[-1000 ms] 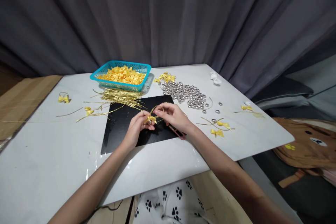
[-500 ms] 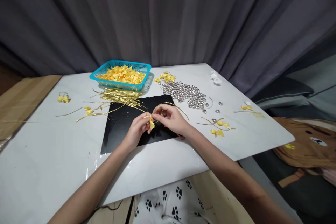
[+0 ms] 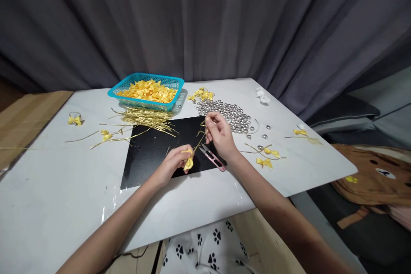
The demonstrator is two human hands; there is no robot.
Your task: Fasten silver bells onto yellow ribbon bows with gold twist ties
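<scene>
Between the thumb and fingers of my left hand (image 3: pixel 175 162) is a yellow ribbon bow (image 3: pixel 188 162), held over the front of a black mat (image 3: pixel 150 158). A gold cord (image 3: pixel 199 142) runs from the bow up to my right hand (image 3: pixel 218 135), whose fingers are pinched on its far part. Under my right hand lies a pair of pink-handled thread snips (image 3: pixel 213 157), blades pointing to the upper left. Behind the mat is a bundle of gold cords (image 3: pixel 146 118).
A blue basket (image 3: pixel 112 94) of yellow bows stands at the back. Many silver beads (image 3: pixel 224 113) are heaped right of centre. Finished-looking yellow bows (image 3: pixel 201 93) lie behind them. Loose bows with cords (image 3: pixel 271 153) lie to the right, others (image 3: pixel 105 135) to the left.
My hands have drawn apart: the right moved up and right with the cord, the left slightly down with the bow. The cord now stretches between them, and the snips show fully.
</scene>
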